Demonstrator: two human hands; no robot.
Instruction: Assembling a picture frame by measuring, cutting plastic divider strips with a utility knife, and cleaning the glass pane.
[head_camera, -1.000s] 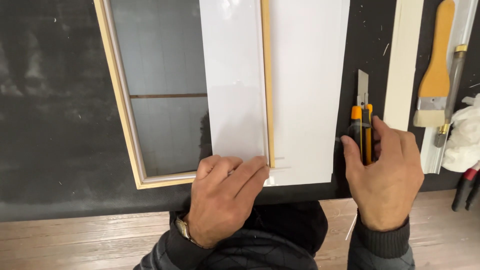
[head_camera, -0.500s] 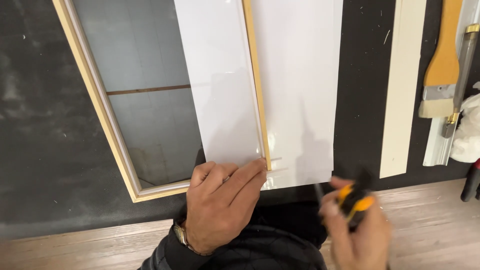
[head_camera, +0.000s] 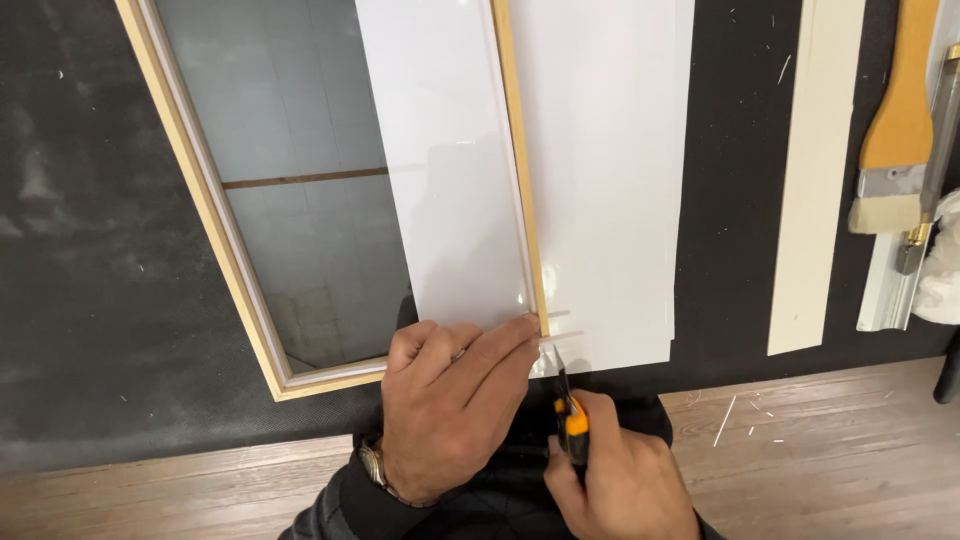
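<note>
Black counter (head_camera: 80, 250) at far left, bare dark mat; on it a wooden frame (head_camera: 190, 200) with a grey glass pane (head_camera: 290, 150), long axis running away from the person, slightly tilted; a glossy white sheet (head_camera: 600, 150) lies over the frame's right half and past its right rail (head_camera: 520, 180); left hand (head_camera: 445, 415) lies flat, fingers together and pointing up-right, pressing the sheet's near edge down beside the rail's near end, nothing held in it; right hand (head_camera: 620, 480) sits just right of and below it, grip clamped round an orange-black utility knife (head_camera: 568, 415), blade tip pointing away at the sheet's near edge, close to the left fingertips; sheet lies straight ahead of the blade, its long axis in line with the knife, short slits show near that edge; right hand is nearer the cut point; further right a cream strip (head_camera: 815, 180), well apart; then a paintbrush (head_camera: 895, 130) with a wooden handle at the counter's right edge.
</note>
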